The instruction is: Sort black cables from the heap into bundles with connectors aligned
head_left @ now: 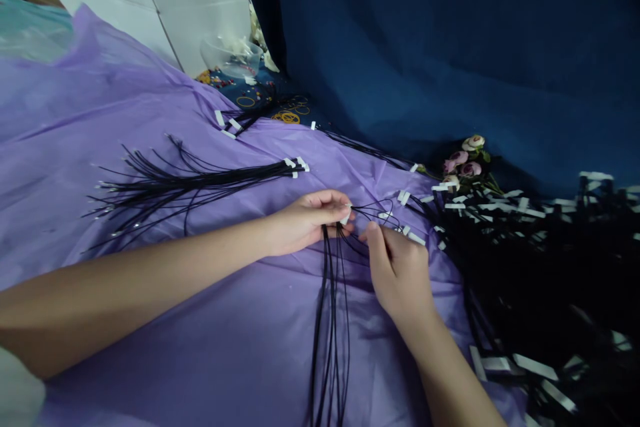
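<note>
The left hand [307, 220] pinches a small white rectangular tag [345, 215] between thumb and fingertips, just left of the right hand [403, 267]. The right fingers are curled inward with the thumb extended beside them; dark strands pass close to their tips, but whether they grip one I cannot tell. From the tag, a loose bundle of thin black cords [330, 300] hangs toward the near edge of the view, while a few finer strands loop right, in front of the right hand.

Underneath spreads a wrinkled purple plastic sheet [225, 347]. Its widest open stretch lies near and left, below the left forearm; the room narrows sharply to the right, where a heaped dark pile of white-tagged black cords [540, 267] crowds the right forearm. Left of and beyond the left hand lies a fanned black cord bundle with white tags [200, 181], its tagged end pointing right.

Along the sheet's far edge lie a smaller black tagged bundle [257, 110] and, just past it, yellow rubber bands [287, 118]. Pink and cream artificial flowers [471, 169] sit far right, against a dark-blue hanging cloth [450, 47] that bounds the far side. A clear plastic bowl [233, 57] stands farther left, beside white panels [200, 0].
</note>
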The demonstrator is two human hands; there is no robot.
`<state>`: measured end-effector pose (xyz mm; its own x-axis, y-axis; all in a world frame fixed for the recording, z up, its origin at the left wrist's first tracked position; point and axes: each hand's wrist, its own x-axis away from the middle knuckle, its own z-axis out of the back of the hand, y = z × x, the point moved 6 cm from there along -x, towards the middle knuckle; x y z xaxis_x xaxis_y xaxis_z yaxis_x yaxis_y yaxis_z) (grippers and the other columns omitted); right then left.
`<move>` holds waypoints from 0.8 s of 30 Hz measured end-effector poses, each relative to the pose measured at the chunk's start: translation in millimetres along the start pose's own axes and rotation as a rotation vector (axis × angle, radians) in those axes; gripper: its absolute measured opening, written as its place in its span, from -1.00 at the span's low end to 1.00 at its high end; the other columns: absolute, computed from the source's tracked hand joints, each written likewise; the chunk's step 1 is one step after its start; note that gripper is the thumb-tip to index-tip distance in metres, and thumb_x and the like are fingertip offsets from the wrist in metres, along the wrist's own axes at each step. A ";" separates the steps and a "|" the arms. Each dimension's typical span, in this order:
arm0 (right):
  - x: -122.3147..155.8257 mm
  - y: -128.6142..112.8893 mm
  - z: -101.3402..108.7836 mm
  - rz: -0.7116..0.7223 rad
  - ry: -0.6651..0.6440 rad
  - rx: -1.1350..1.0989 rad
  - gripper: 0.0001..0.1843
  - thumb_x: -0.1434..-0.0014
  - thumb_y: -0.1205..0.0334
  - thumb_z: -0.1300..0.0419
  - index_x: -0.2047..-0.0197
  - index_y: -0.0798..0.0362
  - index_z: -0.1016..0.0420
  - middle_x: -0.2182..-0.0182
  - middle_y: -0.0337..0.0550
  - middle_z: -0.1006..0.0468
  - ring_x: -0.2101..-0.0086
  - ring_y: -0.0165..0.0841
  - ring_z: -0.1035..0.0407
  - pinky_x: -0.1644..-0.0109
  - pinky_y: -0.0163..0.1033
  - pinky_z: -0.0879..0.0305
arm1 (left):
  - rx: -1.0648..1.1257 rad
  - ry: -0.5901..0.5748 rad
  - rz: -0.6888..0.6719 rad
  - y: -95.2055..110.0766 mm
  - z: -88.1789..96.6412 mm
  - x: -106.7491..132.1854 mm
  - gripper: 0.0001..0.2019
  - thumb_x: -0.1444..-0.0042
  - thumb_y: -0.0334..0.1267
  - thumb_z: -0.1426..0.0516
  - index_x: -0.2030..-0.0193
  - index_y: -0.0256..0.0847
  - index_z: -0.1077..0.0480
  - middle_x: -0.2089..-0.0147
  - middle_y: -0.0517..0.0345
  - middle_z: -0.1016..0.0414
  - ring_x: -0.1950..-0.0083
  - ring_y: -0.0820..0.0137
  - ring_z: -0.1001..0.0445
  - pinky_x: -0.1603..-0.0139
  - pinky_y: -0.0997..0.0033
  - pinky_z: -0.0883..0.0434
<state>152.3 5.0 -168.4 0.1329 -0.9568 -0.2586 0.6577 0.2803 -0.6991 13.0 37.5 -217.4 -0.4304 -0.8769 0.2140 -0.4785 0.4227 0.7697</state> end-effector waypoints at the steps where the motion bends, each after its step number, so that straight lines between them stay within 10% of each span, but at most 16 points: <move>1: 1.2 -5.1 4.2 0.087 0.073 0.096 -0.59 -0.32 0.09 0.01 0.39 0.13 -0.52 0.61 -0.21 -0.40 0.57 -0.44 -0.26 0.45 -0.32 -0.09 | -0.009 -0.006 0.003 0.0 -0.5 0.2 -0.85 -0.04 -0.35 -0.26 0.27 -0.27 -0.37 0.34 0.20 -0.45 0.29 0.43 -0.50 0.17 0.36 -0.30; 7: 7.2 -17.4 12.2 0.389 0.303 0.281 -0.83 -0.24 0.18 -0.16 0.24 0.14 -0.43 0.63 -0.32 -0.40 0.65 -0.51 -0.27 0.54 -0.40 -0.10 | -0.068 -0.052 0.010 1.5 -4.9 3.4 -0.88 -0.12 -0.33 -0.21 0.23 -0.28 -0.36 0.35 0.17 -0.45 0.26 0.46 -0.46 0.19 0.42 -0.26; 24: 5.0 -15.1 8.4 0.546 0.243 0.197 -0.91 -0.21 0.34 -0.22 0.20 0.08 -0.54 0.45 -0.20 -0.57 0.50 -0.48 -0.42 0.37 -0.40 -0.30 | -0.114 -0.146 0.092 -1.3 -7.7 5.8 -0.85 -0.07 -0.29 -0.25 0.27 -0.30 -0.40 0.34 0.13 -0.49 0.28 0.45 -0.45 0.15 0.40 -0.27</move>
<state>149.3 -4.7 -153.5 0.3314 -0.6283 -0.7038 0.6701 0.6819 -0.2932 17.0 30.1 -212.5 -0.5790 -0.7895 0.2034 -0.3457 0.4637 0.8158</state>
